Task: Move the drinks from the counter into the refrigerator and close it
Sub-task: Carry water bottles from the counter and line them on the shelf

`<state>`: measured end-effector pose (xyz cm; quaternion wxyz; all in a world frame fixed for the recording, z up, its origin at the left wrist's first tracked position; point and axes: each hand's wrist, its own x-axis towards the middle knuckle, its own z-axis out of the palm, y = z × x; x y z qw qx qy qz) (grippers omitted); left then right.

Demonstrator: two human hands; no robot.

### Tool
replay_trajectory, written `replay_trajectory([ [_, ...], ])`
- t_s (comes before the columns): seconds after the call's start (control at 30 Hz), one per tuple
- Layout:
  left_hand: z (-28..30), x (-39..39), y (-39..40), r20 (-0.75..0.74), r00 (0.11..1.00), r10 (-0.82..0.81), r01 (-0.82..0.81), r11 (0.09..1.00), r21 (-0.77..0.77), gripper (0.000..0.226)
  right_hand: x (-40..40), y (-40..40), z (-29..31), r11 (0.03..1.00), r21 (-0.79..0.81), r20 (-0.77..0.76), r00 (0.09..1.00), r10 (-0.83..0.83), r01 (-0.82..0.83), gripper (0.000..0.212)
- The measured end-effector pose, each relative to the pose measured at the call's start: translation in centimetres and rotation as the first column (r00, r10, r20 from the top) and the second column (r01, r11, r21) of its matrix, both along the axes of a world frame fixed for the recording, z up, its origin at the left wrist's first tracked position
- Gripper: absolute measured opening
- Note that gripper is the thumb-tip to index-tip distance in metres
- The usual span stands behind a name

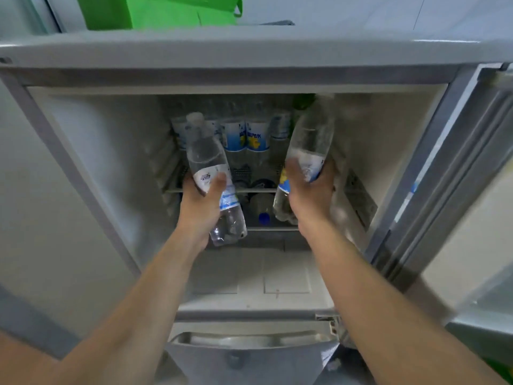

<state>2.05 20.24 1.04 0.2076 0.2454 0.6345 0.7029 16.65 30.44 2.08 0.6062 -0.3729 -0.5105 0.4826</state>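
Head view: a clear water bottle (212, 173) is gripped in the left hand (201, 202), fingers curled round it, and a second bottle (306, 155) in the right hand (311, 194). Both are held tilted inside the open refrigerator (97, 168), before bottles standing on its shelf (255, 190).

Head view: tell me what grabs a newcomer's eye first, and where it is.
Two clear bottles, one in the left hand and one in the right hand, are held tilted in front of the open fridge. Behind them a row of labelled bottles stands at the back of the shelf. A green bag sits on top of the fridge, at upper left.
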Motion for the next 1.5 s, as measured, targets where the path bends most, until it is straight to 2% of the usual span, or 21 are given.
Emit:
replay_trajectory([
  [0.07,0.6,-1.6,0.7,-0.013,1.0,0.003,-0.003,1.0,0.003,0.047,-1.2,1.7,0.6,0.999,0.046,-0.001,1.0,-0.016,0.016,0.05],
  [0.2,1.8,-5.1,2.4,-0.038,0.999,0.023,-0.02,0.996,0.085,0.036,-4.0,5.4,1.0,0.995,0.099,0.04,0.999,-0.008,0.004,0.057],
  [0.3,2.6,-7.0,3.8,-0.081,0.996,0.045,-0.037,0.994,0.098,0.043,-6.2,7.5,1.1,0.997,0.059,0.074,0.997,0.038,-0.043,0.064],
  [0.4,2.7,-8.4,5.1,-0.229,0.972,0.054,-0.037,0.996,0.077,0.058,-7.7,9.2,0.8,0.996,0.053,0.124,0.99,0.064,-0.071,0.07],
  [0.47,2.7,-9.1,6.1,-0.281,0.96,0.017,0.012,0.995,0.1,0.058,-8.3,10.4,0.7,0.995,0.047,0.151,0.985,0.082,-0.09,0.071],
  [0.6,2.6,-10.3,7.2,-0.382,0.924,0.03,0.017,0.993,0.119,0.07,-8.4,12.1,0.7,0.998,0.061,0.206,0.978,0.009,-0.022,0.073],
  [0.7,2.0,-10.9,7.8,-0.389,0.92,0.054,-0.009,0.993,0.118,0.079,-8.1,13.0,0.6,0.997,0.075,0.233,0.972,-0.029,0.012,0.071],
  [0.8,2.1,-11.5,8.6,-0.396,0.917,0.052,-0.018,0.996,0.089,0.081,-7.9,13.8,0.9,1.0,0.011,0.277,0.961,-0.011,0.008,0.074],
  [0.93,2.0,-12.8,9.1,-0.419,0.907,0.036,-0.039,0.999,0.002,0.083,-7.6,13.6,-0.3,0.997,-0.013,0.516,0.854,-0.061,0.079,0.079],
  [1.1,1.2,-12.3,9.5,-0.421,0.902,0.097,-0.106,0.994,0.002,0.08,-7.9,14.3,-1.0,0.984,-0.071,0.647,0.758,-0.078,0.162,0.076],
  [1.3,0.1,-12.2,9.2,-0.379,0.918,0.122,-0.132,0.991,-0.001,0.076,-8.5,15.3,-0.5,0.987,-0.128,0.626,0.78,0.007,0.094,0.083],
  [1.43,-1.0,-12.3,8.3,-0.374,0.924,0.086,-0.125,0.989,-0.082,0.071,-9.1,15.3,-0.9,0.984,-0.163,0.553,0.832,0.031,0.072,0.072],
  [1.5,-1.5,-12.0,7.8,-0.416,0.901,0.127,-0.182,0.979,-0.095,0.065,-9.2,15.1,-1.1,0.984,-0.167,0.521,0.853,0.032,0.065,0.07],
])
